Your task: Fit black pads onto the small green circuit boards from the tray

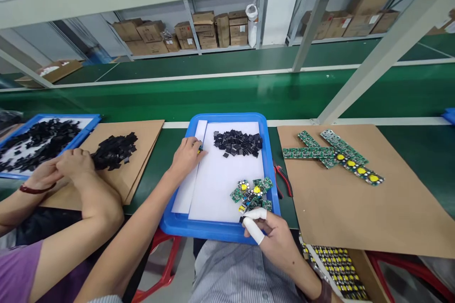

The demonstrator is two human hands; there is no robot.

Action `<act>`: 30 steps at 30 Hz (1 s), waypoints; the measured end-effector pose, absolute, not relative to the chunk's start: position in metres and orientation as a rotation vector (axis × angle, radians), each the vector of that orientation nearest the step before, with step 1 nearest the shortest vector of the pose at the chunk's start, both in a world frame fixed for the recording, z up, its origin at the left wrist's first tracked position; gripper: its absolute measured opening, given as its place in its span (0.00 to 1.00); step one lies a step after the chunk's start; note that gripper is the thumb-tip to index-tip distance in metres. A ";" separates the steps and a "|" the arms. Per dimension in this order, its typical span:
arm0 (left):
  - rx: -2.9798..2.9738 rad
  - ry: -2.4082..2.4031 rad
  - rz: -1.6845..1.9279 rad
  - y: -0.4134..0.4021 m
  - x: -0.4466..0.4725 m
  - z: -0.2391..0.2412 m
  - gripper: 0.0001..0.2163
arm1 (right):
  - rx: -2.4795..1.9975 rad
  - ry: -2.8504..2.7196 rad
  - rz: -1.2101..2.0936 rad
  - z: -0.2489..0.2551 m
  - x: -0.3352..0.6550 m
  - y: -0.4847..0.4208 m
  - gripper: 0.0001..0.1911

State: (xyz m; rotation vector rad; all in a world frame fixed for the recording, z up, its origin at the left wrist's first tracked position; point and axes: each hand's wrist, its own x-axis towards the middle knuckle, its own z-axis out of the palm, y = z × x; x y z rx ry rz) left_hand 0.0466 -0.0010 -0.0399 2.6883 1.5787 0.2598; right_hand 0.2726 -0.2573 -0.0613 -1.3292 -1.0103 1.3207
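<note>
My left hand (pixel 185 153) rests on the left part of a blue tray (pixel 227 234), fingers curled on a small part with a yellow spot that I cannot name. My right hand (pixel 269 233) is at the tray's front edge, white cots on two fingers, pinching something small and dark next to a heap of small green circuit boards (pixel 251 193). A pile of black plastic parts (pixel 237 142) lies at the back of the tray on white paper (pixel 223 175).
A co-worker's hands (pixel 67 165) work at the left beside black parts (pixel 113 150) on cardboard and a second blue tray (pixel 87 125). Strips of green boards (pixel 332 154) lie on cardboard at right. Red-handled cutters (pixel 282 179) lie beside the tray. A box of boards (pixel 337 270) sits below.
</note>
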 end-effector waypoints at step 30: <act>1.256 1.012 0.806 -0.195 0.091 -0.035 0.06 | -1.236 -0.830 1.311 -0.052 0.257 -0.238 0.16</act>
